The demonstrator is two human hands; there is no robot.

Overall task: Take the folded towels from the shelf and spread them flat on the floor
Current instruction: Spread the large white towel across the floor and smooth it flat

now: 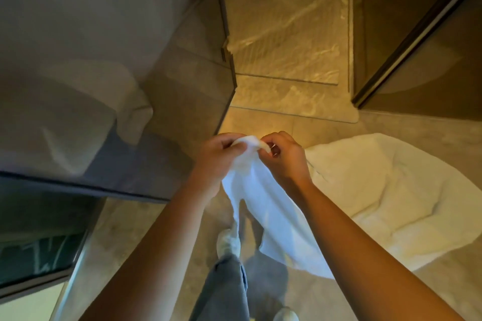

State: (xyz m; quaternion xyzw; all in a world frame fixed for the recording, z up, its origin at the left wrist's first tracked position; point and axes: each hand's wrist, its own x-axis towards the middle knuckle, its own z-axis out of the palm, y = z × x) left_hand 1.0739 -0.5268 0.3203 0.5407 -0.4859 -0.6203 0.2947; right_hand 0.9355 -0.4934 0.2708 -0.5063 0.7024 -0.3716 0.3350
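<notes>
A small white towel [268,206] hangs in the air in front of me, draping down past my legs. My left hand [219,161] and my right hand [284,156] both pinch its top edge, close together at mid-frame. A larger white towel [386,190] lies spread on the grey floor to the right, slightly rumpled. Another pale mat or towel [292,96] lies flat on the lit floor beyond my hands, in a doorway. The shelf is not clearly in view.
A dark glass panel [146,86] fills the left side, its edge ending near my left hand. A dark sliding door frame [407,47] stands at the upper right. My jeans leg [227,284] and shoes [229,242] are below the towel.
</notes>
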